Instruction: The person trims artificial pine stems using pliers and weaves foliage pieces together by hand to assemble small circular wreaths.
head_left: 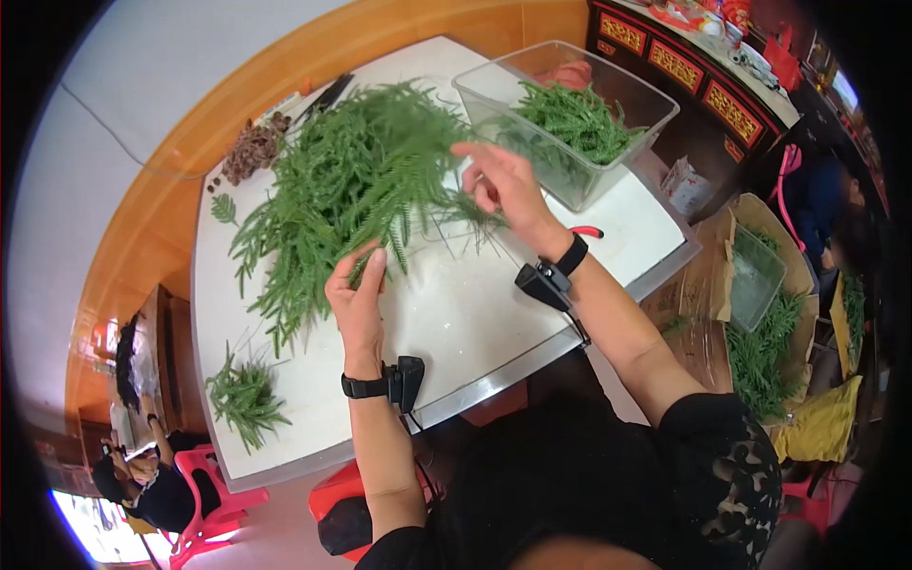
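Note:
A large heap of green, feathery fern-like sprigs (332, 171) covers the back left of the white table. At the heap's front edge is my left hand (356, 299), its thumb and index finger closed on a green sprig. My right hand (508, 190) hovers at the heap's right side, index finger stretched out and the other fingers partly curled, with nothing visible in it. Blurred fronds lie just beside its index fingertip; whether they touch I cannot tell. Thin stems (465, 209) stick out below my right hand. A small bunch of sprigs (245, 394) lies at the front left.
A clear plastic bin (570, 190) with more sprigs stands at the table's back right. Brown cones or clusters (255, 147) lie at the back left. A red-handled tool (587, 231) is near my right wrist. Right of the table, a cardboard box (703, 275) holds greenery. Other people sit nearby.

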The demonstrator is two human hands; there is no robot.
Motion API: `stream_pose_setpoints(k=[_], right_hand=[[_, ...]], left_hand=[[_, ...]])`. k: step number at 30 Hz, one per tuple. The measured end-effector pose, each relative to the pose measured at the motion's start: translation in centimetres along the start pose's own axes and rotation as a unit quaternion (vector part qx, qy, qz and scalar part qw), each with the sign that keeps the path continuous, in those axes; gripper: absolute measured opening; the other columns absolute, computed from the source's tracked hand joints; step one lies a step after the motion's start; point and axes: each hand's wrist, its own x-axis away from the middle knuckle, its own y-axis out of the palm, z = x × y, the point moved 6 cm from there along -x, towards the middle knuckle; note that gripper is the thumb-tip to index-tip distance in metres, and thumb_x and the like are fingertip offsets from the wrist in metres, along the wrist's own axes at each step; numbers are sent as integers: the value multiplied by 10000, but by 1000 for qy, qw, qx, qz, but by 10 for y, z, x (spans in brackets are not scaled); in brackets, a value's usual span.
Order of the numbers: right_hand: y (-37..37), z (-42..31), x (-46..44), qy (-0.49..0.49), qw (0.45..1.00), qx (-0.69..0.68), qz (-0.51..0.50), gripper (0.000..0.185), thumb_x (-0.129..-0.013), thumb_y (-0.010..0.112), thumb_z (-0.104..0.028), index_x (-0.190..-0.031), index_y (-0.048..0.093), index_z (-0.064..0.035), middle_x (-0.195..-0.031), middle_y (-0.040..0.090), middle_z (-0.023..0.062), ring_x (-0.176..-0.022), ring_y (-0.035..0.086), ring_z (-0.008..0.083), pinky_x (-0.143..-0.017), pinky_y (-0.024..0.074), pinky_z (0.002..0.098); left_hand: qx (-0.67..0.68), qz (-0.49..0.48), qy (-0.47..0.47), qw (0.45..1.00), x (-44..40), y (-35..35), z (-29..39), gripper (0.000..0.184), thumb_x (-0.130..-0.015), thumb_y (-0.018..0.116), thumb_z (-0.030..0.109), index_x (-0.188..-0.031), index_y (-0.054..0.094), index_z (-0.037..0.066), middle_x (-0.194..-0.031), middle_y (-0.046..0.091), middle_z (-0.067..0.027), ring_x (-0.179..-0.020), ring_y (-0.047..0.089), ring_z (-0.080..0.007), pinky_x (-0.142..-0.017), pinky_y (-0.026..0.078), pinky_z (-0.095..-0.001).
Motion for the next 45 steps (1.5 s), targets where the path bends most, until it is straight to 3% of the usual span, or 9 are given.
stream_pose_setpoints(k=[4,9,12,17,25,34,37,41,45], right_hand=[[-12,14,-1,-18,999,-33,13,353,-954,469,-309,-1091,590,-6,-653,508,-2,-463,363,26,-426,255,175],[-13,18,4,-34,997,-57,26,309,-942,502,-305,-1003,601,-19,-626,492,-12,-455,345,32,-419,233,184],[-18,20,5,-17,998,-52,32,270,-923,543,-291,-865,578,-29,-621,506,-5,-460,360,33,-420,249,184],[-24,28,3,-4,996,-82,47,306,-914,564,-277,-707,501,-60,-603,509,1,-459,360,33,-418,257,186],[-32,19,5,-61,987,-106,106,267,-928,539,-268,-916,618,-14,-659,569,34,-449,411,50,-431,308,183],[-29,-12,22,-282,950,-57,124,171,-913,559,-133,-1021,639,-27,-820,655,78,-561,583,99,-478,403,193],[-8,-14,33,-375,910,150,96,174,-846,608,-40,-1013,656,-54,-835,666,76,-636,637,137,-526,462,222],[36,-1,37,-397,828,391,-72,220,-786,629,-3,-988,669,-80,-830,660,81,-653,643,169,-571,497,249],[44,9,36,-397,824,389,-106,262,-749,628,17,-985,672,-88,-822,646,88,-671,640,197,-568,499,259]], left_hand=[[-107,-26,141,984,1,10,8,177,-814,667,124,-957,675,19,-678,534,25,-560,426,-51,-534,322,-188],[-119,-46,63,990,-1,10,-3,161,-800,672,107,-936,679,22,-687,540,19,-570,432,-56,-540,324,-195],[-47,-43,-65,996,1,8,-15,152,-799,680,113,-918,674,18,-698,546,9,-583,436,-58,-546,328,-203],[16,-54,-73,996,0,10,-21,214,-813,670,123,-992,642,9,-715,558,-6,-586,447,-69,-543,339,-207],[313,-2,-25,949,6,25,6,347,-873,593,139,-1183,522,1,-739,591,-36,-620,498,-82,-552,371,-200],[89,-83,72,990,3,17,-20,195,-902,543,154,-1051,550,29,-778,580,-31,-656,511,-79,-593,395,-199],[74,-130,33,988,13,34,-17,212,-869,571,72,-1079,548,51,-791,554,-29,-647,505,-79,-580,403,-205],[-29,-124,151,980,27,54,10,374,-780,620,-55,-1129,553,63,-912,577,-44,-679,549,-102,-573,430,-211],[-202,-130,301,923,34,60,17,379,-752,608,-98,-1098,589,54,-947,595,-71,-715,589,-159,-580,467,-239]])
